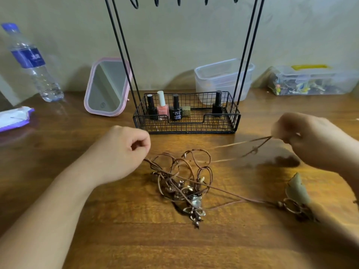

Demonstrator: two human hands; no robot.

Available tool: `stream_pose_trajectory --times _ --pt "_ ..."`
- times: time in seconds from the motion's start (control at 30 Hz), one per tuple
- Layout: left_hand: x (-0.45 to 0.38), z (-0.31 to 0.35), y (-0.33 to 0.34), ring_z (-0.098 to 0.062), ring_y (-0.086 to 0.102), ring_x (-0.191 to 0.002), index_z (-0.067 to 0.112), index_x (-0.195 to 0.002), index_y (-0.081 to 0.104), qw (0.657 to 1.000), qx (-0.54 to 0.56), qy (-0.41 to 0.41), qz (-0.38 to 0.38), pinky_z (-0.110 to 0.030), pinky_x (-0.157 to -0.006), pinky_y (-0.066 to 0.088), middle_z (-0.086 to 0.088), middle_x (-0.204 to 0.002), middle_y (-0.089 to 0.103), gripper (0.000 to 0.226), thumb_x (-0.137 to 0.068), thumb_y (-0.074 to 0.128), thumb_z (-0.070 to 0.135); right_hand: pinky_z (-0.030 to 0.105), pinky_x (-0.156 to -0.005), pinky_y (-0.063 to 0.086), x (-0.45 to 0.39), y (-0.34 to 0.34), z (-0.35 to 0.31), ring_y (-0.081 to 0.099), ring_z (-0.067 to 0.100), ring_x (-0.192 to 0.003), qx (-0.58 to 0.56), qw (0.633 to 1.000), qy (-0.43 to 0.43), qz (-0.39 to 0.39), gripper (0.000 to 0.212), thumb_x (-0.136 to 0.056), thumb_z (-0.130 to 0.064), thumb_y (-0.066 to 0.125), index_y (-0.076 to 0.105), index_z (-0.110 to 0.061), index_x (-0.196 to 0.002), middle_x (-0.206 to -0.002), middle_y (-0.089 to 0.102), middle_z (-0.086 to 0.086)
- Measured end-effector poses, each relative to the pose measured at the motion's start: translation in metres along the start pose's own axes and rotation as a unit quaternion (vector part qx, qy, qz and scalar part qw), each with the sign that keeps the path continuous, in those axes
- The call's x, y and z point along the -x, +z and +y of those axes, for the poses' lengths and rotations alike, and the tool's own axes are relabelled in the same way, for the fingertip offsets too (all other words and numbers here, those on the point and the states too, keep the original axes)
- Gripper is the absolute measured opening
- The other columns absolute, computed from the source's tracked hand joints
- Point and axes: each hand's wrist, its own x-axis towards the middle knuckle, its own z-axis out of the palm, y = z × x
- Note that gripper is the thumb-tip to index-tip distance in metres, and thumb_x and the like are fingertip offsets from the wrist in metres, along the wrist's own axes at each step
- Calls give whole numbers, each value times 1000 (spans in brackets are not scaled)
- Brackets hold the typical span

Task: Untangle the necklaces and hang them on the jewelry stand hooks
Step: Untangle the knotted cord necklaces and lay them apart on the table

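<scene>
A tangle of brown cord necklaces [184, 177] with metal pendants lies on the wooden table [136, 239] in front of me. My left hand [124, 152] pinches a cord end at the tangle's left edge. My right hand [308, 138] pinches a cord that stretches taut from the tangle toward the right, lifted off the table. One pendant [297, 193] lies apart at the right on a long cord. Behind the tangle stands the black wire jewelry stand [186, 121]; its hooks [156, 1] show at the top edge.
Several nail polish bottles [175, 109] stand in the stand's basket. A pink mirror [107, 86] leans left of it, with a water bottle [33, 63] and a wipes pack [13, 117] farther left. Clear plastic boxes [221, 78] sit along the wall behind and right.
</scene>
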Motion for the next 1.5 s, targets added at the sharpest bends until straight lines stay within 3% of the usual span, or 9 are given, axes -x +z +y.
stream_pose_trajectory --times 0.13,0.27,0.43,0.53,0.67,0.83,1.03,1.17,1.5 --pt "2 -1 5 -5 57 -68 31 -74 62 994 -66 -58 -70 -21 -60 42 11 -78 63 32 -88 50 5 33 -68 42 -2 2 7 54 20 -74 36 999 17 12 22 -91 -13 60 60 -31 -79 -77 59 -10" --pt "6 19 17 10 51 -104 37 -100 60 1000 4 21 4 -9 -81 39 28 -105 53 36 -88 46 6 41 -75 55 -2 4 3 59 21 -78 70 997 23 -16 28 -92 -16 58 60 -39 -76 -80 63 -7" --pt "10 41 43 8 54 -98 35 -105 64 998 38 39 14 -9 -81 41 24 -101 61 16 -91 57 38 41 -87 51 4 7 -7 57 20 -97 106 992 -49 -39 24 -84 -20 65 66 -37 -101 -103 63 -8" --pt "10 37 49 7 50 -102 38 -110 63 1000 17 19 -1 -14 -90 38 25 -103 60 22 -88 65 31 28 -88 41 13 20 -36 54 11 -98 -5 986 -162 -24 26 -81 -25 70 71 -33 -106 -109 61 -13" --pt "10 32 49 14 43 -95 40 -113 63 1000 9 6 -28 -8 -75 33 24 -97 57 32 -86 66 23 37 -100 44 14 49 -56 47 13 -115 20 973 -216 -76 33 -84 -37 69 67 -37 -117 -119 58 -15" --pt "10 33 55 2 50 -93 38 -105 69 1000 1 17 -8 -24 -83 44 18 -89 58 16 -90 63 40 33 -89 44 10 53 -57 44 12 -102 -5 969 -226 -96 22 -85 -30 69 57 -45 -75 -95 49 -23" --pt "7 33 58 -4 53 -93 32 -90 71 999 -18 44 26 -35 -90 45 18 -87 62 7 -90 65 36 18 -64 40 14 51 -57 48 2 -74 -77 964 -230 -105 24 -95 -12 49 50 -29 -80 -75 54 -12" --pt "7 33 54 1 55 -86 30 -91 66 998 36 35 44 -22 -78 46 19 -86 63 8 -95 59 29 17 -57 42 18 47 -61 50 3 -62 -118 962 -231 -89 23 -97 -12 47 53 -31 -86 -65 54 -10" --pt "10 40 47 -7 53 -64 28 -87 56 984 168 50 28 -19 -57 43 7 -72 58 18 -100 49 19 34 -62 55 30 43 -77 62 6 -76 -109 947 -298 -53 54 -75 -77 50 59 -41 -113 -91 63 -22"
